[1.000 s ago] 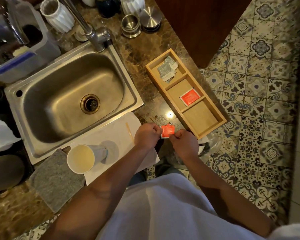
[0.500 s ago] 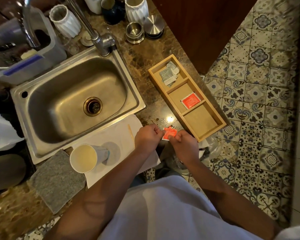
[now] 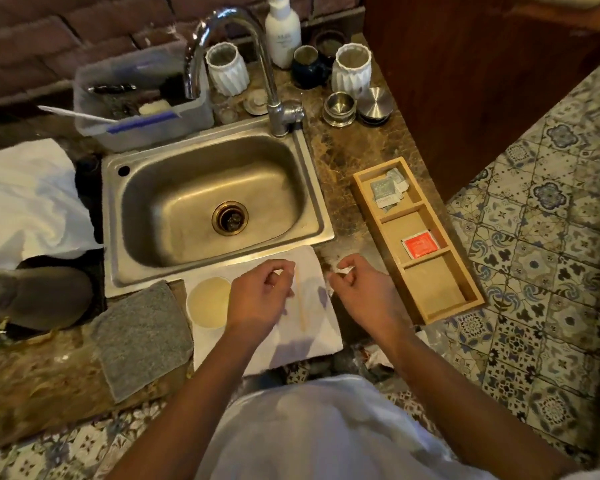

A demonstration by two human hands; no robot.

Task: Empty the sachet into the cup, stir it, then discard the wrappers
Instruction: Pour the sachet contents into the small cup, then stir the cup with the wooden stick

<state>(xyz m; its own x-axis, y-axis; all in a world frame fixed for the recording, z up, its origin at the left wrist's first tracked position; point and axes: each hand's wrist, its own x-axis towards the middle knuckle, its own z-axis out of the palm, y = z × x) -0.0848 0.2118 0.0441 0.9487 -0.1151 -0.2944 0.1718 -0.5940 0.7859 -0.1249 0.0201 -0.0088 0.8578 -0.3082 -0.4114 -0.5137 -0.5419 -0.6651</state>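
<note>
My left hand hovers over the white napkin, its fingers curled and pinching the sachet, of which only a pale sliver shows. My right hand is a short way to the right and pinches a small white torn strip. The paper cup stands on the napkin's left part, its right side hidden by my left hand. A wooden stirrer lies on the napkin between my hands.
A wooden tray to the right holds a red sachet and grey packets. The steel sink and tap lie behind. A grey cloth sits left of the cup. Jars and tins stand at the back.
My hands, which held the red sachet together, have pulled apart; the left moved towards the cup and the right now keeps a torn strip. The camera tilted up.
</note>
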